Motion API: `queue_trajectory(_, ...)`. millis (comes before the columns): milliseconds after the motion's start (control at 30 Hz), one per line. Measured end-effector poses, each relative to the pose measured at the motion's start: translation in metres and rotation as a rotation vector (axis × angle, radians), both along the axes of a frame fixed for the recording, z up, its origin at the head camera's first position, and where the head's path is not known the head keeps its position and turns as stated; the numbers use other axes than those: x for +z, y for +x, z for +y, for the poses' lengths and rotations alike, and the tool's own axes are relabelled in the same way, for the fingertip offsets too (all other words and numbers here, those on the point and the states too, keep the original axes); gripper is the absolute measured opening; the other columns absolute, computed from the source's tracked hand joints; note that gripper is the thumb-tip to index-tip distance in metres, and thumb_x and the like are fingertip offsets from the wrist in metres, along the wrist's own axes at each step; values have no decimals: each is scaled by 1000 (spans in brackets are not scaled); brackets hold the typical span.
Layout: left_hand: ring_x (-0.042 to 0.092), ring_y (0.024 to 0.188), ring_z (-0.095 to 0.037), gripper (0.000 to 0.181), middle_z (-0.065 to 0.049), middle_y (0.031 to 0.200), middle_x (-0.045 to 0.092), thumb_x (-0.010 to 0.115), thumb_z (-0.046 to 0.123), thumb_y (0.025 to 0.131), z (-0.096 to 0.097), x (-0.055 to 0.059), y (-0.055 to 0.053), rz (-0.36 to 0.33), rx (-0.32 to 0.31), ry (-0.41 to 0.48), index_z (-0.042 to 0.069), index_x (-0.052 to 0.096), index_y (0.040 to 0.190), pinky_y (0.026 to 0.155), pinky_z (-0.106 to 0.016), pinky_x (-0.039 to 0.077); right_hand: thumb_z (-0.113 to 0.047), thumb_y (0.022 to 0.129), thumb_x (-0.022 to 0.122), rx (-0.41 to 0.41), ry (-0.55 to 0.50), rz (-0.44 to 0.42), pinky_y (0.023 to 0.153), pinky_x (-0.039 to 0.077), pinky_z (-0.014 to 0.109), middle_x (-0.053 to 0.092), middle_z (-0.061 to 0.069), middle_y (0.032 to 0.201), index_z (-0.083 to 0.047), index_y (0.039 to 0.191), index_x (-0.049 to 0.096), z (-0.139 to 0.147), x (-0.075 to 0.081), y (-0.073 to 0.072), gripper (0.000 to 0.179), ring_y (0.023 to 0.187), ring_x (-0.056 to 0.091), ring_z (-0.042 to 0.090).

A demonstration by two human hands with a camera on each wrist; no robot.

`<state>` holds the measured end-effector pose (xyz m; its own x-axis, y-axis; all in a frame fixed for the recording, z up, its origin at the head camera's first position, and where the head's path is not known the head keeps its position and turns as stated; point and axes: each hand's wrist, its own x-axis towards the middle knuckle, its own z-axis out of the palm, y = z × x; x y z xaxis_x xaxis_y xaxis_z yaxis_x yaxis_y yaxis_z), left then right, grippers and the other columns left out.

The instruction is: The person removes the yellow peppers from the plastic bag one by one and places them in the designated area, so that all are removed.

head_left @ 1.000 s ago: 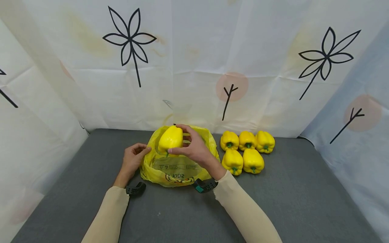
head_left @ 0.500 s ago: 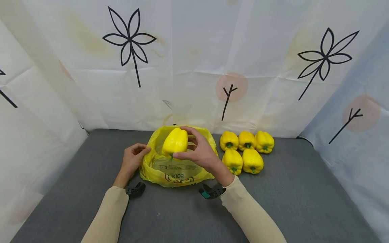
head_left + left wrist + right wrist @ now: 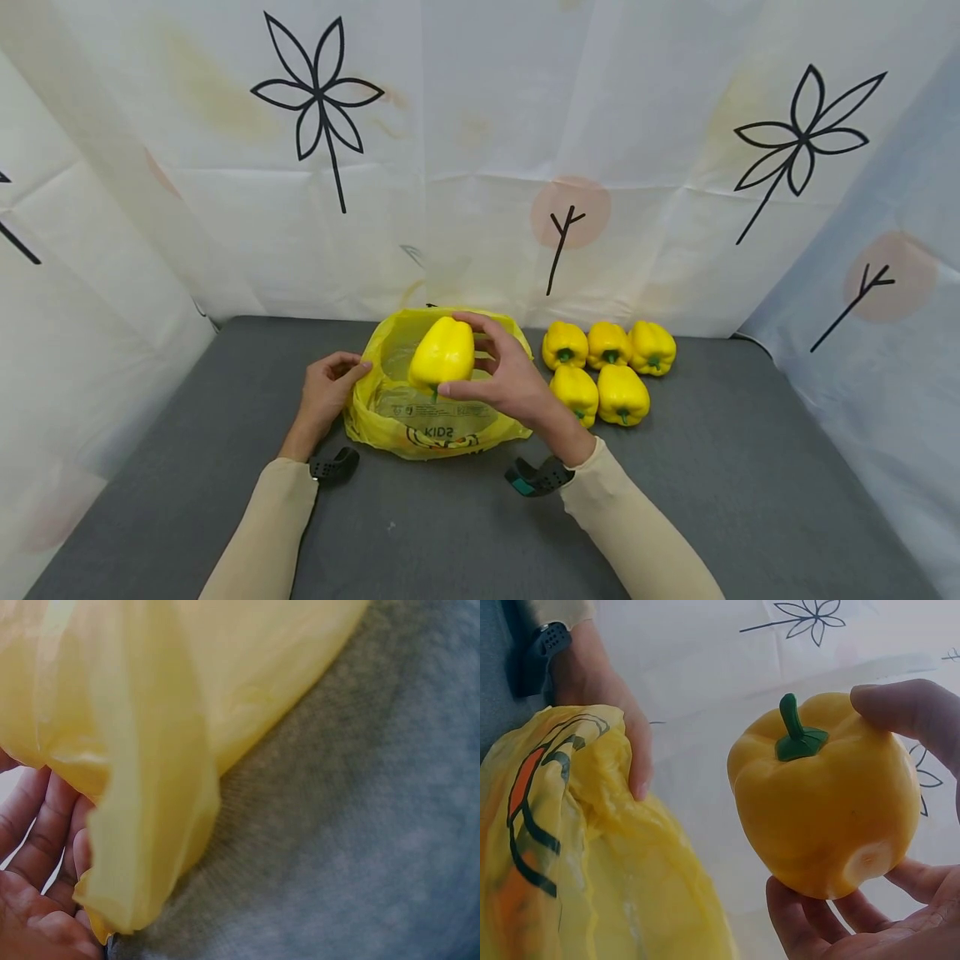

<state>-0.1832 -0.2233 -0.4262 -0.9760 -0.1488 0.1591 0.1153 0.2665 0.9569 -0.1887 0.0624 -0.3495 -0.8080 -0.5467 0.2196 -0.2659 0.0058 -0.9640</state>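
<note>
Yellow pepper (image 3: 442, 357) sits gripped in the right hand (image 3: 510, 379) above the bag (image 3: 420, 421), whose rim the left hand (image 3: 326, 396) pinches.

Inside of the crinkled yellow plastic bag (image 3: 431, 412) — floor screened by its near wall and by the glossy yellow bell pepper (image 3: 442, 357) held over the mouth. Left wrist view blurred, close — left hand (image 3: 37, 877) cut off by the frame's corner, grip on the film unclear. Right hand (image 3: 885, 900) cropped at the right wrist frame's edge.
</note>
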Motion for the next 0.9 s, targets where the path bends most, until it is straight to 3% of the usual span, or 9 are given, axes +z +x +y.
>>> queue_trajectory(500,60,80,-7,27,-11,96,67,68,12,99,-2,-7,-4,-16,12,16,-12,66,111,71,-19,51,-7,83,84,2,20,-23,96,52,49,40,9,149,-17,154,39,21,3,6,85,125,55,32)
queue_trajectory(767,60,79,-7,27,-8,95,67,68,12,99,-1,-2,-2,-11,7,13,-13,66,110,71,-19,51,-8,83,84,-18,22,-32,96,51,51,39,11,149,-19,154,38,38,4,7,86,125,53,34)
queue_trajectory(900,60,79,-7,26,-9,95,67,68,11,99,0,0,-1,-5,8,14,-13,66,109,71,-19,51,-9,83,84,-24,32,-5,96,51,51,40,13,148,-13,156,36,45,5,6,87,124,55,35)
